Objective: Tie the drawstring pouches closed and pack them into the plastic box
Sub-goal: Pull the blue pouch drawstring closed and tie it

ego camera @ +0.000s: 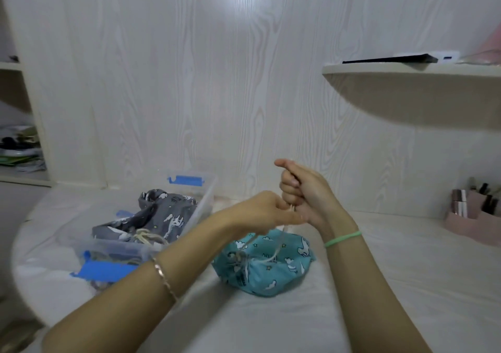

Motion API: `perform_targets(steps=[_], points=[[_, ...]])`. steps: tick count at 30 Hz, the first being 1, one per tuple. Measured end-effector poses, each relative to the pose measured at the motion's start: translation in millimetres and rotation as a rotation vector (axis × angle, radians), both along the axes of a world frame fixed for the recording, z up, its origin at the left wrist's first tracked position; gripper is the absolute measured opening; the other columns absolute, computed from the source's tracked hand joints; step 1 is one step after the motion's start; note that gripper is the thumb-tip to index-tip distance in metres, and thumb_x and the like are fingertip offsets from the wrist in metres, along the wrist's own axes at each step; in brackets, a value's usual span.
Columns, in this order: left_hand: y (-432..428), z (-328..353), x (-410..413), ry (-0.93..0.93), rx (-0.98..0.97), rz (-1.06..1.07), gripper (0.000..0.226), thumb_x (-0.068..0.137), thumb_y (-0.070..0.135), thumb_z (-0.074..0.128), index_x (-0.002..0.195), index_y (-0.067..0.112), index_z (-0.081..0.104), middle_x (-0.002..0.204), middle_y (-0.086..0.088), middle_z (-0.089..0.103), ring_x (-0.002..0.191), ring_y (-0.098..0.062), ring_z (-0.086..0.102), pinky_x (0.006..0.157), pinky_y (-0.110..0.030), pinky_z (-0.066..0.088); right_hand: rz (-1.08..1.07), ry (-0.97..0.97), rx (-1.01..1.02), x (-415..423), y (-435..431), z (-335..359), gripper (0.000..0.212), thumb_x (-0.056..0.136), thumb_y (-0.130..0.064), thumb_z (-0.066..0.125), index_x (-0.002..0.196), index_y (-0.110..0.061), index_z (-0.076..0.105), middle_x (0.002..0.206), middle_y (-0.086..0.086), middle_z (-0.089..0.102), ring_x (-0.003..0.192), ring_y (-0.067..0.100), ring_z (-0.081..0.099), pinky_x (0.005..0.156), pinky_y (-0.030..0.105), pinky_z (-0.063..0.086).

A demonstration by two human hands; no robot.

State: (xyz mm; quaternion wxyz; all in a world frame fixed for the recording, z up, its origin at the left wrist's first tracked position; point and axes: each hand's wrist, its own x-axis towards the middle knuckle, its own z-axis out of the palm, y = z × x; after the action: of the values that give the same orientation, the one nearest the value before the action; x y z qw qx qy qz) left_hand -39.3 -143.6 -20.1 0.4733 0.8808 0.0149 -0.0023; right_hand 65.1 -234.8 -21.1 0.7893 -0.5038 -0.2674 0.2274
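A teal drawstring pouch [267, 267] with a white animal print lies on the white table, its neck gathered. Its pale cords [273, 253] run up from the neck to both hands. My right hand [303, 190] is a fist above the pouch, gripping a cord that hangs out below it. Just left of it, my left hand [264, 211] pinches a cord, fingertips touching the right hand. A grey printed pouch [165, 217] with a tied cream cord lies inside the clear plastic box [208, 190], which has blue latches and stands left of the teal pouch.
The round white table [393, 285] backs onto a wood-grain wall. A pink organiser [471, 217] with cosmetics stands at the right edge. A shelf [412, 95] juts out above on the right. Cluttered open shelves [19, 146] stand far left.
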Motion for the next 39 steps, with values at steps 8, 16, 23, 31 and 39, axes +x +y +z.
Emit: perform_targets(steps=[8,16,23,31,39], points=[[21.6,5.1,7.8,-0.009,-0.446,0.282,0.018,0.093,0.024,0.06,0.081,0.015,0.07,0.055,0.007,0.042,0.046,-0.006,0.03,0.04,-0.017,0.022,0.051,0.081,-0.377,23.0,-31.8,-26.8,0.025,0.096,-0.028,0.056,0.087,-0.007,0.066,0.102,0.017,0.068,0.091,0.028,0.065,0.086,0.039,0.054],[34.9,-1.3,22.2,0.029,-0.727,0.429,0.026,0.101,0.021,0.046,0.091,0.007,0.066,0.059,0.004,0.039,0.042,-0.004,0.027,0.033,-0.014,0.022,0.056,-0.113,-0.274,-39.6,-10.5,-44.3,0.038,0.087,-0.002,0.066,0.119,-0.004,0.045,0.095,0.018,0.072,0.082,0.024,0.072,0.071,0.027,0.057],[52.4,7.4,6.8,-0.083,-0.656,0.528,0.014,0.097,0.008,0.045,0.09,0.004,0.056,0.064,-0.002,0.04,0.041,-0.008,0.029,0.035,-0.016,0.023,-0.141,0.105,-0.007,-24.7,-17.0,-48.6,0.011,0.088,0.007,0.059,0.093,-0.003,0.059,0.081,0.014,0.066,0.055,0.013,0.055,0.058,0.022,0.054],[30.3,52.6,-7.3,-0.24,-0.063,0.342,0.018,0.096,0.014,0.054,0.095,0.005,0.069,0.069,-0.002,0.065,0.055,-0.009,0.057,0.051,-0.017,0.047,0.011,-0.359,-0.483,-45.4,-10.0,-37.9,0.029,0.089,0.0,0.057,0.086,-0.019,0.078,0.086,0.008,0.075,0.07,0.016,0.062,0.07,0.028,0.052],[47.5,57.3,-11.6,-0.074,-0.192,0.267,0.019,0.098,0.013,0.05,0.098,0.005,0.067,0.066,-0.002,0.064,0.051,-0.009,0.059,0.049,-0.02,0.049,-0.157,0.066,-0.183,-33.9,-23.4,-39.8,0.02,0.09,0.007,0.053,0.101,0.0,0.069,0.071,0.006,0.062,0.046,0.007,0.046,0.049,0.017,0.043]])
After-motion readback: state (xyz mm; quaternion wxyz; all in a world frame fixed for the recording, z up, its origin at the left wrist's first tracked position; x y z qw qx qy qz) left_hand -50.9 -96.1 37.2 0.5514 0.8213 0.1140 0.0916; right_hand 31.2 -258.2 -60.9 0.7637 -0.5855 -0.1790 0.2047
